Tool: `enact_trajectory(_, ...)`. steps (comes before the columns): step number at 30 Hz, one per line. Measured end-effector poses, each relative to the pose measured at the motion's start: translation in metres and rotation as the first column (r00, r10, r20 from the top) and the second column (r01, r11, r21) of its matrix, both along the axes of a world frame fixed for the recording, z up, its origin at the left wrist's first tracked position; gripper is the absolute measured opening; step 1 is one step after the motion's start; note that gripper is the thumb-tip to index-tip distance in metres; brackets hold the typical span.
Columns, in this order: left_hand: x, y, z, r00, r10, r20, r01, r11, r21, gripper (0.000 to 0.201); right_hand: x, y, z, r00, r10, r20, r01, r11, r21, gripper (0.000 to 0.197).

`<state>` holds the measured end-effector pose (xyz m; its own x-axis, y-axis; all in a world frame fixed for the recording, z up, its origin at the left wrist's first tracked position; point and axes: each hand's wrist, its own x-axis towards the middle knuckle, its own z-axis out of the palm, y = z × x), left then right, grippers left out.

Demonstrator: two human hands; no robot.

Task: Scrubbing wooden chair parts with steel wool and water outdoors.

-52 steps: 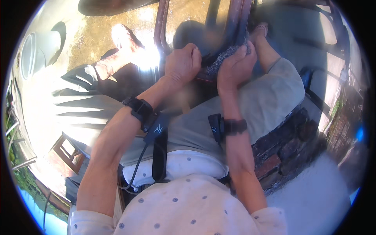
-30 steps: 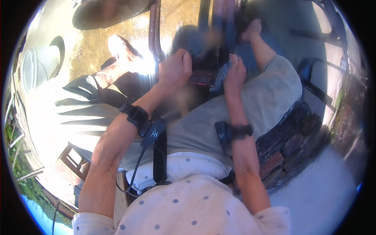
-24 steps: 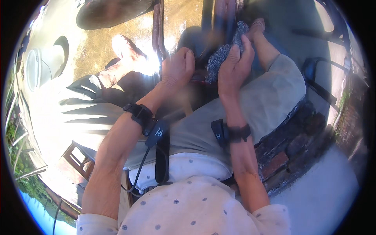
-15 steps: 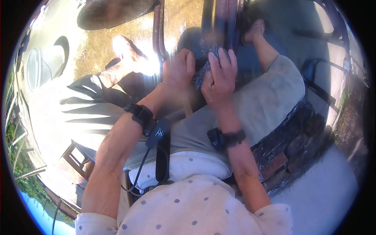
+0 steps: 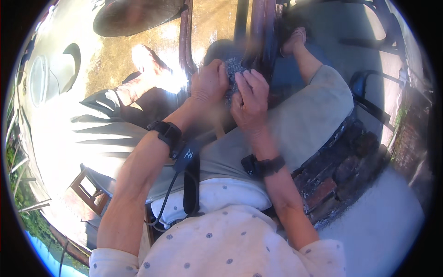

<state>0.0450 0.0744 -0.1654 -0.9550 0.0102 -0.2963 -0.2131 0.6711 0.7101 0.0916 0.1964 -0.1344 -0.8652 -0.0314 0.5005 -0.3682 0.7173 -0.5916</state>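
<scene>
- Shirt [image 5: 230,244] in white with small dots fills the near edge, and both bare forearms run up from it, each with a dark wristband [image 5: 167,134].
- Grey trousers [image 5: 295,124] cover the bent knees of the seated person.
- Above the lap, the left hand [image 5: 208,83] and the right hand [image 5: 249,99] close together on a small grey speckled wad [image 5: 233,69], perhaps a scouring pad or a knitted scrap; blur leaves its kind unsure.
- Left fingers curl round the wad's left side; right fingers press its front, so both hands grip it.
- Judging by how it bunches, the wad is light, soft and easily squashed, not fragile; pinching it at the edges with the fingertips would serve best.
- Just behind the wad stands a dark reddish-brown metal post [image 5: 260,32].
- Beyond lies a sunlit yellowish stone floor [image 5: 217,23], with a bare foot [image 5: 295,39] on shaded grey paving.
- Rough dark bricks [image 5: 341,161] border the right; a wooden frame [image 5: 87,194] sits lower left.
</scene>
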Motion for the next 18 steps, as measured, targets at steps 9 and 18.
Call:
enact_trajectory(9, -0.001, 0.001, 0.001, 0.999, -0.006, -0.037, 0.007, 1.000, 0.023, 0.027, -0.038, 0.013, 0.025, 0.996, -0.085, 0.008, 0.086, 0.990, -0.112, 0.037)
enact_trajectory(18, 0.005, 0.004, -0.003, 0.998, 0.021, -0.054, -0.022, 1.000, -0.014, 0.026, 0.002, 0.004, -0.001, 0.992, 0.101, 0.080, -0.092, 0.989, -0.116, 0.038)
